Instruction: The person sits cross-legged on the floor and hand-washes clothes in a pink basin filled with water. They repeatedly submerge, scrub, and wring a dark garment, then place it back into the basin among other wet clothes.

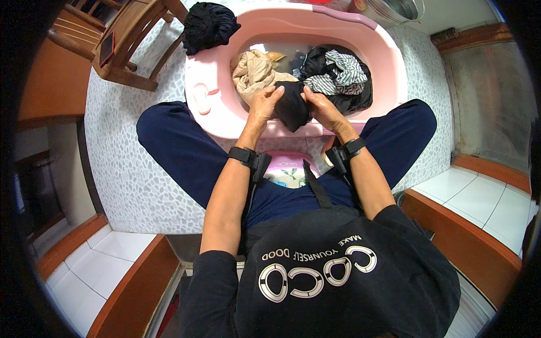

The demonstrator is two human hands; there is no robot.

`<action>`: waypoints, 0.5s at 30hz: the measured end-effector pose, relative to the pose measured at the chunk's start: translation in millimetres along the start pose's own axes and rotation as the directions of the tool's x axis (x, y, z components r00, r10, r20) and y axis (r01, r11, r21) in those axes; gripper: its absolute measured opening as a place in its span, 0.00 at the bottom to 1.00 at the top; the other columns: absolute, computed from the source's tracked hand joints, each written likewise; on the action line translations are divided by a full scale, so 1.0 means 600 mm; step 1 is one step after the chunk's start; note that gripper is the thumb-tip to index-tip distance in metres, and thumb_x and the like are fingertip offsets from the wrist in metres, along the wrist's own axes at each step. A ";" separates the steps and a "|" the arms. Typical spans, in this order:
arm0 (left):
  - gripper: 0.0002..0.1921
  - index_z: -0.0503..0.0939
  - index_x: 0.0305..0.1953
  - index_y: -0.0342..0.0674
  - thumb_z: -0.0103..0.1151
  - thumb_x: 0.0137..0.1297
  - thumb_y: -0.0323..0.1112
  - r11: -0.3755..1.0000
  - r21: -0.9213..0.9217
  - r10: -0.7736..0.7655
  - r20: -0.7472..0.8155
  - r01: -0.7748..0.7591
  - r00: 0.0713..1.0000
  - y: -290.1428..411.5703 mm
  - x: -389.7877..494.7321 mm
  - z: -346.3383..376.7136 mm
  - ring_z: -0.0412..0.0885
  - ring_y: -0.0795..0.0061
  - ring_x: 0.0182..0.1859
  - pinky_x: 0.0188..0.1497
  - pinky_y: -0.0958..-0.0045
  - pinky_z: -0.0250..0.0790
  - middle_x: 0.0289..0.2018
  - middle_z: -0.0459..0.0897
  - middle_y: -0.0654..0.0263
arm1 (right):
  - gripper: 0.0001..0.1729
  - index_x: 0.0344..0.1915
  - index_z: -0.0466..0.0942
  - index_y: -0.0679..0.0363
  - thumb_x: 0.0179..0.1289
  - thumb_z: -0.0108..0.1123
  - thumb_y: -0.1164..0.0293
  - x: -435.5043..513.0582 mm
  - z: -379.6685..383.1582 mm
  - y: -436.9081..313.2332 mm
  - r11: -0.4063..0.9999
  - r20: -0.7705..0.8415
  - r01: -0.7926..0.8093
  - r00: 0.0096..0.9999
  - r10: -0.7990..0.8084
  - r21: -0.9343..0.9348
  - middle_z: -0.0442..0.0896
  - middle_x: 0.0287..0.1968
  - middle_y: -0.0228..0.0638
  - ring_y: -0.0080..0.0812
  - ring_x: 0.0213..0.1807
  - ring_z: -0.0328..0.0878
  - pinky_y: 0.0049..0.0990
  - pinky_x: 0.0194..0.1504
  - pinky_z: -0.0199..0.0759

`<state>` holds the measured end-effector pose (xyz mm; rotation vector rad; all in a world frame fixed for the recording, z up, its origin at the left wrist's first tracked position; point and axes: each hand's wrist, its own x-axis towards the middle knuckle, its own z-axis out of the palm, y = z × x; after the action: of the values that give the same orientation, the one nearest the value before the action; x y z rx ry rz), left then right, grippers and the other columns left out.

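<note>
Between my hands hangs a black cloth garment (pixel 292 107), over the near side of a pink plastic tub (pixel 211 120). My left hand (pixel 263 103) pinches its left edge. On the other edge, my right hand (pixel 322 107) has hold with thumb and fingers. Inside the tub, a beige quilted garment (pixel 253 72) lies at the left, partly in water. A black-and-white striped cloth (pixel 338 74) rests over dark cloth (pixel 359 95) at the right. The lower end of the held garment hangs free; its full shape is bunched up and cannot be told.
A bundled black garment (pixel 209 27) sits on the tub's far left rim. A pale soap bar or brush (pixel 202 99) lies in the rim's left recess. A wooden chair (pixel 135 42) bearing a phone (pixel 107 48) stands at the left, a metal bucket (pixel 391 12) at the far right.
</note>
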<state>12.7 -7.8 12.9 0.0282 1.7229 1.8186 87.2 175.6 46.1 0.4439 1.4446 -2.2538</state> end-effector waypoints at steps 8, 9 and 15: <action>0.07 0.79 0.37 0.39 0.62 0.64 0.35 0.894 -0.437 0.021 -0.177 -0.098 0.984 0.002 0.002 0.000 0.73 0.85 0.32 0.37 0.82 0.65 0.31 0.79 0.74 | 0.16 0.44 0.78 0.57 0.67 0.59 0.56 0.020 -0.038 0.032 0.953 -0.062 -0.030 0.997 0.050 0.303 0.82 0.40 0.28 0.24 0.40 0.78 0.27 0.45 0.72; 0.08 0.79 0.41 0.39 0.61 0.65 0.35 0.859 -0.511 -0.047 -0.170 -0.047 0.984 0.004 0.002 0.001 0.77 0.83 0.34 0.40 0.81 0.68 0.33 0.81 0.72 | 0.16 0.44 0.79 0.57 0.66 0.60 0.57 0.018 -0.037 0.031 0.935 -0.014 -0.137 0.989 0.149 0.328 0.82 0.39 0.27 0.23 0.39 0.78 0.26 0.43 0.73; 0.08 0.79 0.40 0.41 0.64 0.61 0.33 0.978 -0.185 0.087 -0.064 -0.098 0.994 0.008 -0.001 -0.003 0.75 0.86 0.34 0.39 0.82 0.67 0.32 0.80 0.74 | 0.20 0.49 0.77 0.63 0.63 0.63 0.60 0.009 -0.013 0.023 0.982 -0.084 -0.026 0.996 0.042 0.188 0.83 0.45 0.34 0.28 0.44 0.81 0.27 0.47 0.75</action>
<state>10.3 -9.4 17.3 -0.0214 1.6035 2.0619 89.8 176.5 29.4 0.6291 1.2605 -2.3792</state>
